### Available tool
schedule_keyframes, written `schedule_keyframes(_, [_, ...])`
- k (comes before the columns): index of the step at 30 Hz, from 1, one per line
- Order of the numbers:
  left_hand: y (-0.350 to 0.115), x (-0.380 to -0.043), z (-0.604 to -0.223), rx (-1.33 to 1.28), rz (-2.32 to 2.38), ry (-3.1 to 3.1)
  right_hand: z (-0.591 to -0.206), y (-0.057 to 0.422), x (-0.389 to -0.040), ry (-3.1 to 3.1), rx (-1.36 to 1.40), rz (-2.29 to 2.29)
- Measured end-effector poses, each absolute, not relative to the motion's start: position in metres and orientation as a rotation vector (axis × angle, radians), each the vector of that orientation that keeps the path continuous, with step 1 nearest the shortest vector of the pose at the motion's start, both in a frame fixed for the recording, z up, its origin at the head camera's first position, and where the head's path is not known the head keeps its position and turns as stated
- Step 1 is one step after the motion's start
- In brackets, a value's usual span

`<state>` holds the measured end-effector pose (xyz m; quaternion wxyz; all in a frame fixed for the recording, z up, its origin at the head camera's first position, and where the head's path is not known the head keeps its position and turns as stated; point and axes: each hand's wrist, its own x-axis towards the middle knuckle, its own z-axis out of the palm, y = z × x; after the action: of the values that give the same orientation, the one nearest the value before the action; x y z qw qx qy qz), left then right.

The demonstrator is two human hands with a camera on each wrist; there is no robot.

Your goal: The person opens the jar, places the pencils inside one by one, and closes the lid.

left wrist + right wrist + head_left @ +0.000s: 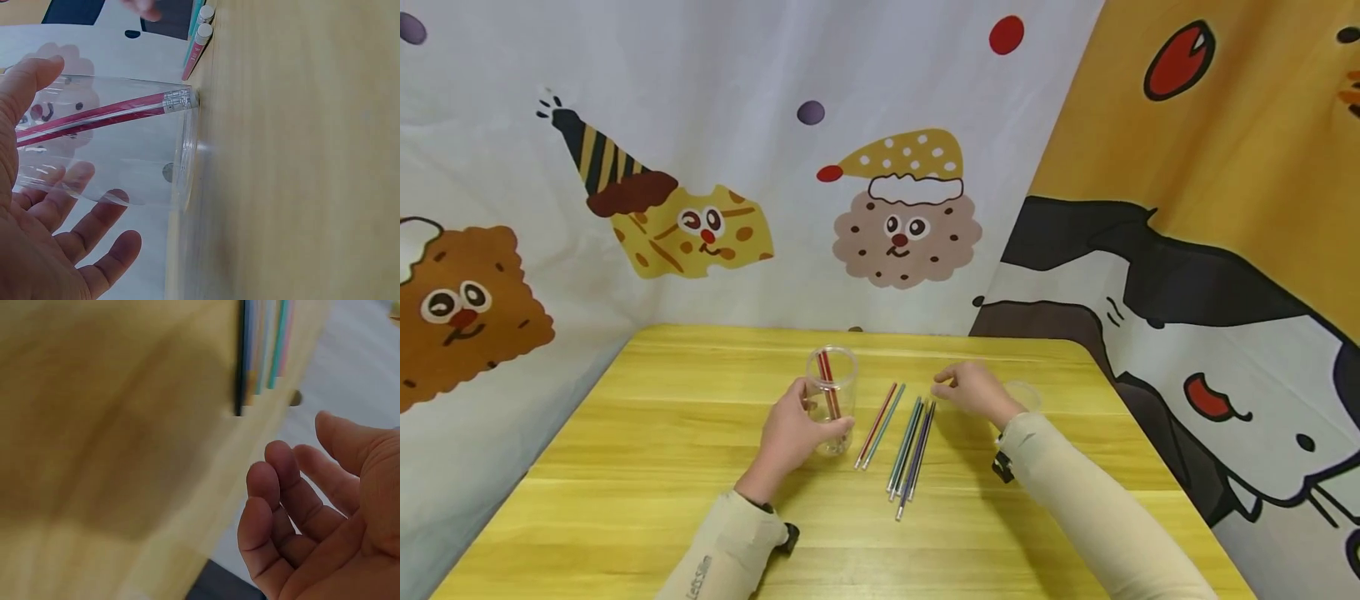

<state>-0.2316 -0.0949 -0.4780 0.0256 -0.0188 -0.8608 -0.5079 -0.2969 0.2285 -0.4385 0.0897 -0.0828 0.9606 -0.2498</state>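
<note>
My left hand (pixel 793 429) grips a clear plastic cup (pixel 844 400) that stands upright on the table. Inside the cup lean red pencils (pixel 106 115), their eraser ends at the bottom. Just right of the cup, a red pencil (pixel 875 427) and a teal pencil (pixel 884 427) lie side by side. A loose bunch of dark and green pencils (pixel 912 454) lies further right, eraser ends toward me. My right hand (pixel 973 390) hovers beyond the far tips of that bunch, fingers loosely bent, with nothing between them in the right wrist view.
A clear round lid (pixel 1024 395) lies on the yellow wood-grain table (pixel 625 467), partly behind my right wrist. A cartoon-printed curtain (pixel 760 75) hangs behind the table and along its right side.
</note>
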Motion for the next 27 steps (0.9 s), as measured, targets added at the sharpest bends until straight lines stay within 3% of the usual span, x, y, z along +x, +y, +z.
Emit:
schedule_keyframes(15, [-0.094,-0.232,-0.477,-0.060,-1.555,-2.657,-0.474,0.224,-0.299,2.897,-0.286,-0.620])
schedule_keyframes(27, [-0.094,-0.231,-0.476,-0.067,-1.575,-2.654,-0.480,0.212,-0.299,2.946,-0.268,-0.538])
